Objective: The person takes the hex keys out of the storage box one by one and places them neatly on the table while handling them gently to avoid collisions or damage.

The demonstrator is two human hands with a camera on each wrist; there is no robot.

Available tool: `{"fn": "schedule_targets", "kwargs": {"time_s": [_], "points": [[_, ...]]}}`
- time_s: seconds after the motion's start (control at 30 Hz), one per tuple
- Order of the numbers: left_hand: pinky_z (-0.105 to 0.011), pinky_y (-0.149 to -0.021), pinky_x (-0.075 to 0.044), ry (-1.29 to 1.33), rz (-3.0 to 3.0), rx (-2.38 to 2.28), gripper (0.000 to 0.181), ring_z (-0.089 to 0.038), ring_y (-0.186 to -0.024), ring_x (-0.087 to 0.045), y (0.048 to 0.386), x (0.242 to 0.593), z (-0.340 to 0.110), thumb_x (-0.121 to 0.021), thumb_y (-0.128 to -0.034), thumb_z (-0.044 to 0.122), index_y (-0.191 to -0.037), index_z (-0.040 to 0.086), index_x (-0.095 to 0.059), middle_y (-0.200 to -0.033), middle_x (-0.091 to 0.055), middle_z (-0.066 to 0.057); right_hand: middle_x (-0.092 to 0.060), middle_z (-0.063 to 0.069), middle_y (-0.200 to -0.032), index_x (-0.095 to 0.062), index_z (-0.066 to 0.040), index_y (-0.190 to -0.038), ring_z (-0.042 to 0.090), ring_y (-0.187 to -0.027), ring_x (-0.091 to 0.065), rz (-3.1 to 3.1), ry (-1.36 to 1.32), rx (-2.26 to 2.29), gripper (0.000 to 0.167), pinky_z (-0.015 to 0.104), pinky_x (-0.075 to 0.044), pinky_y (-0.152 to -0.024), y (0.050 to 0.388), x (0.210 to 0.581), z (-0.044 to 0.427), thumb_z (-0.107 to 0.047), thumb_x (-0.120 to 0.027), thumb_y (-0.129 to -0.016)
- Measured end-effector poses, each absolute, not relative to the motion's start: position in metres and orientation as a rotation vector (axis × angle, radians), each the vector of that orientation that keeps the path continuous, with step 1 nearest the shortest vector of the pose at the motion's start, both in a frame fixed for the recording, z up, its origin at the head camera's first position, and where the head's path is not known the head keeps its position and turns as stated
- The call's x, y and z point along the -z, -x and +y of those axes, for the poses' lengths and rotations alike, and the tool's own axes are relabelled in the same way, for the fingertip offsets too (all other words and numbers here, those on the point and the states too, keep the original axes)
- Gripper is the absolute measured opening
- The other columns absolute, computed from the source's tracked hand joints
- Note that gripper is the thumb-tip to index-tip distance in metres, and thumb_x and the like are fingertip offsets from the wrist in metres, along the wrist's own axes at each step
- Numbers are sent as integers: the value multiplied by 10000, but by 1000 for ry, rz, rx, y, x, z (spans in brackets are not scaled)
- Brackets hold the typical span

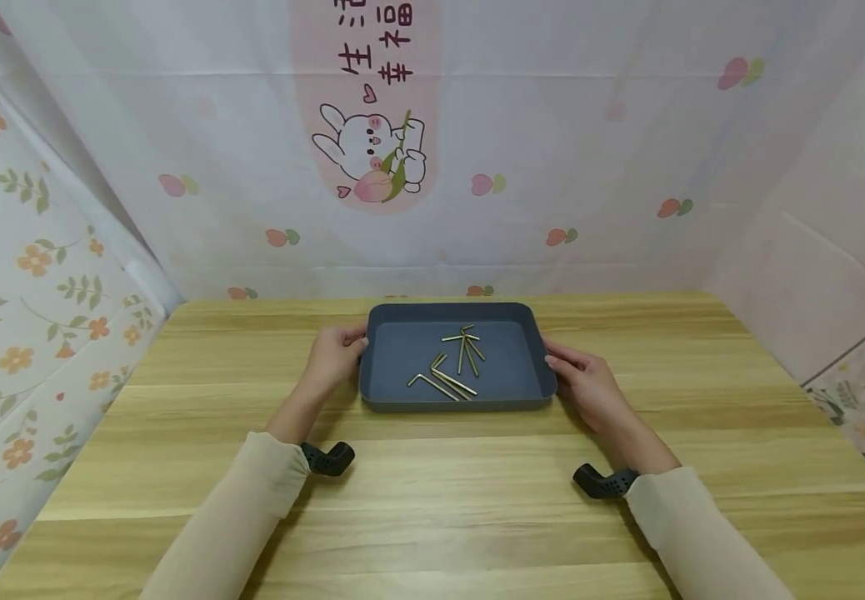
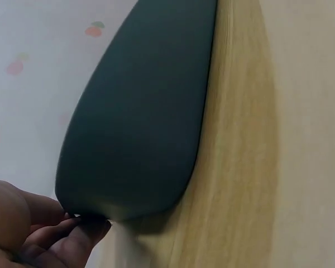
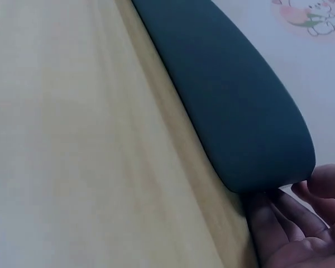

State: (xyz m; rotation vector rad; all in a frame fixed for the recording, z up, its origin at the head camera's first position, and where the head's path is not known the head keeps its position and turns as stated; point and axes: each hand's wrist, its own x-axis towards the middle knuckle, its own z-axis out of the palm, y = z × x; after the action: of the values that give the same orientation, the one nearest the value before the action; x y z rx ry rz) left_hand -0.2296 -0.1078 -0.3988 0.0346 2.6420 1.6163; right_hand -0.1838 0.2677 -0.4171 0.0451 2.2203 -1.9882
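A dark grey rectangular tray point(image 1: 507, 362) rests on the wooden table near its far edge. Inside it lie several brass-coloured hex keys point(image 1: 451, 383), L-shaped, in two loose groups. My left hand point(image 1: 331, 362) holds the tray's left short side, thumb near the rim. On the opposite short side, my right hand point(image 1: 590, 387) grips with its thumb at the rim and fingers lower down. In the left wrist view the tray's outer wall point(image 2: 139, 123) hides part of the fingers point(image 2: 72, 240). The right wrist view shows fingers point(image 3: 268, 229) reaching under the tray's corner.
The light wooden table point(image 1: 432, 517) spreads in front of the tray and to both sides. Behind it hangs a pale printed curtain point(image 1: 590, 150); a flowered cloth point(image 1: 27, 333) hangs at the left. Each wrist wears a black camera mount point(image 1: 327, 458).
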Motion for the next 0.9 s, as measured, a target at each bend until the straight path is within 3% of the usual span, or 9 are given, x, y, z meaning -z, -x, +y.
{"fn": "schedule_targets", "kwargs": {"time_s": [0.17,0.3,0.47,0.57,0.73,0.9], "points": [[-318,-908,-604,4,2580,-1656,360,-341,-1201,-669,225,399,-106,-510,-1044,54,-1381,-49,-583,-1317,-655,-241,-331,153,-1638,-358,-60,-1565,176,-1425,-463,2255,-59,1917,524,100,-521,-924,178,416,269,-230,-485,-1086],[-363,-935,-602,17,2554,-1654,366,-342,-1210,-666,224,398,-105,-510,-1048,64,-1395,-31,-578,-1347,-641,-235,-336,151,-1636,-357,-69,-1567,192,-1422,-473,2275,-44,1844,526,127,-519,-965,180,411,271,-235,-487,-1085],[-402,-977,-585,55,2529,-1644,382,-346,-1245,-643,224,396,-108,-502,-1049,75,-1416,-13,-564,-1385,-619,-230,-303,155,-1652,-327,-56,-1578,316,-1517,-333,2261,-49,1787,537,351,-395,-1199,185,403,268,-217,-471,-1086],[-415,-1000,-572,69,2526,-1636,391,-349,-1260,-633,224,394,-111,-501,-1049,80,-1424,-15,-554,-1398,-609,-232,-295,163,-1654,-323,-44,-1578,336,-1530,-309,2261,-69,1784,539,462,-306,-1251,189,400,264,-210,-464,-1085],[-433,-1016,-563,50,2539,-1606,425,-352,-1271,-625,226,389,-108,-521,-1045,107,-1457,1,-523,-1430,-585,-225,-336,152,-1639,-352,-63,-1572,302,-1508,-360,2248,-179,1870,526,436,-314,-1252,196,398,259,-224,-469,-1085],[-485,-1080,-513,-8,2612,-1522,527,-376,-1393,-506,227,380,-102,-550,-1039,196,-1525,33,-433,-1521,-492,-219,-306,129,-1656,-326,-90,-1586,286,-1508,-359,2233,-228,1932,532,422,-306,-1256,202,400,257,-200,-463,-1084]]}}
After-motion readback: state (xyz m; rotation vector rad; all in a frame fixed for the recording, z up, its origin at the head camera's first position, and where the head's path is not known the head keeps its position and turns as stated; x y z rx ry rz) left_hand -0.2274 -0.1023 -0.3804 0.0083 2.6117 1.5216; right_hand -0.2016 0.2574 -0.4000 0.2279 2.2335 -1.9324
